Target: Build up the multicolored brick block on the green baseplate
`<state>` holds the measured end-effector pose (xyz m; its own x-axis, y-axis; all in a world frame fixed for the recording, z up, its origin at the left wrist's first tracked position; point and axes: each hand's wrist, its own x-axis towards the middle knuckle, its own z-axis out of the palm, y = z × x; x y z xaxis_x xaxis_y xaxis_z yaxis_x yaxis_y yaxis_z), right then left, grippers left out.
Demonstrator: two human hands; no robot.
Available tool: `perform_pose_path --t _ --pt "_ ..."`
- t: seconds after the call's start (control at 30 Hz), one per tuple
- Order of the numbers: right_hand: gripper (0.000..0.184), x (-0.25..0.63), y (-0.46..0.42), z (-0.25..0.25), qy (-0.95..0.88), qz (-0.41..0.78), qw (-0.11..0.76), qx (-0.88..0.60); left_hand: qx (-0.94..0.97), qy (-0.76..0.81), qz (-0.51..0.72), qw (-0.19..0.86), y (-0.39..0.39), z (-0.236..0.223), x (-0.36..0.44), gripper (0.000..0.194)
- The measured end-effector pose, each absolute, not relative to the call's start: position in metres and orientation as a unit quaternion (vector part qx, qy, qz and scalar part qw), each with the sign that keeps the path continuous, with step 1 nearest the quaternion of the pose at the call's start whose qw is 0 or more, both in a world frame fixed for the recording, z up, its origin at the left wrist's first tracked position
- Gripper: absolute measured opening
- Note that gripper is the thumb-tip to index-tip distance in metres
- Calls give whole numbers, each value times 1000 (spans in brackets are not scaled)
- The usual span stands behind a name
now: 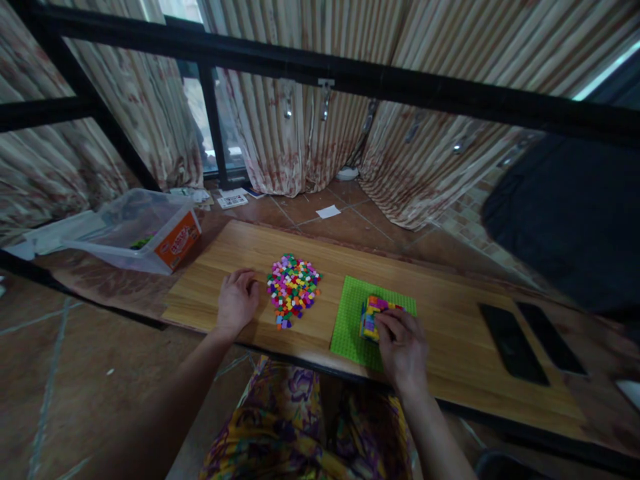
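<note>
A pile of small bricks in many colours [293,289] lies on the wooden board [240,253]. To its right is a green baseplate [350,320] with a small multicoloured brick build [373,313] standing on it. My right hand [403,347] rests on the baseplate with its fingers curled against the build's right side. Just left of the brick pile, my left hand [237,300] lies on the board, fingers loosely curled under, holding nothing that I can make out.
A clear plastic tub with an orange label [145,233] lies tipped on the floor at the left. Two dark phones [510,343] lie on the board's right end. Curtains and a black metal frame [350,73] stand behind.
</note>
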<state>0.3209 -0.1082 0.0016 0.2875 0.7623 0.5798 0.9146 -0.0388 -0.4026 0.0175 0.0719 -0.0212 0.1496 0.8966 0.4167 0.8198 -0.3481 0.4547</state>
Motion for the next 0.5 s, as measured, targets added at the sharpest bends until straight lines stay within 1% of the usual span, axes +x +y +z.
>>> perform_pose_path --t 0.13,0.33,0.5 --pt "26 320 -111 -4 -611 -131 357 -694 756 568 320 55 72 -23 17 27" --pt "33 317 -110 -11 -604 -134 347 -705 755 571 319 53 72 -24 17 28" --pt "34 319 -110 -18 -611 -141 350 -696 755 568 322 56 72 -23 16 27"
